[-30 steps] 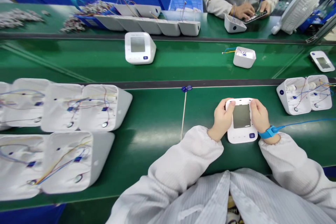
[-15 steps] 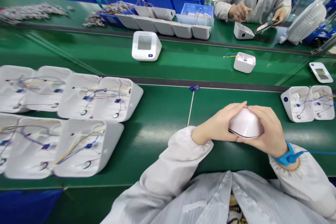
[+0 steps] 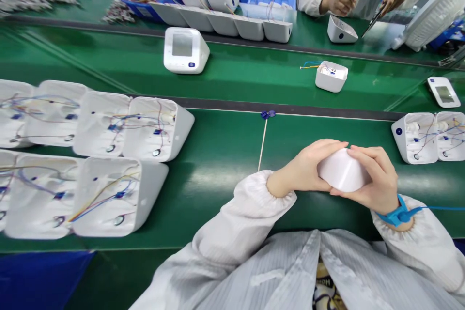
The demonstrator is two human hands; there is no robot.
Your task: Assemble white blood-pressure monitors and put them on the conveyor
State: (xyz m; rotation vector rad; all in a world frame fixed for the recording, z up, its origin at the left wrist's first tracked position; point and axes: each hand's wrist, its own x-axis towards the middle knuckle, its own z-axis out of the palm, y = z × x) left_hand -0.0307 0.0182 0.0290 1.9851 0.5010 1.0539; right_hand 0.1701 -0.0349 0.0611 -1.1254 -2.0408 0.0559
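Both my hands hold a white blood pressure monitor (image 3: 344, 170) above the green workbench. My left hand (image 3: 308, 164) is closed round its left side, and my right hand (image 3: 378, 174) grips the right side. The thumbs meet along the near edge while the fingertips come close together at the far edge. A smooth, sloping white face shows between the hands; the underside is hidden. Right of my hands stand two open white casings (image 3: 414, 138) with wires inside. Nearer my left arm lies a thin pale stick (image 3: 262, 145) with small dark-blue parts (image 3: 268, 115) at its far end.
Several wired white casings (image 3: 154, 128) stand in two rows at left. On the green belt (image 3: 247, 77) are a monitor with a screen (image 3: 183, 51), a small wired casing (image 3: 331, 76) and a flat screen panel (image 3: 443, 92). Across it, a co-worker's hands (image 3: 339, 1) work near another casing (image 3: 341, 30).
The held monitor has tilted slightly, and its dark lower seam no longer shows. Items on the belt have shifted left. Across the belt, the co-worker's hands and flat dark part have moved.
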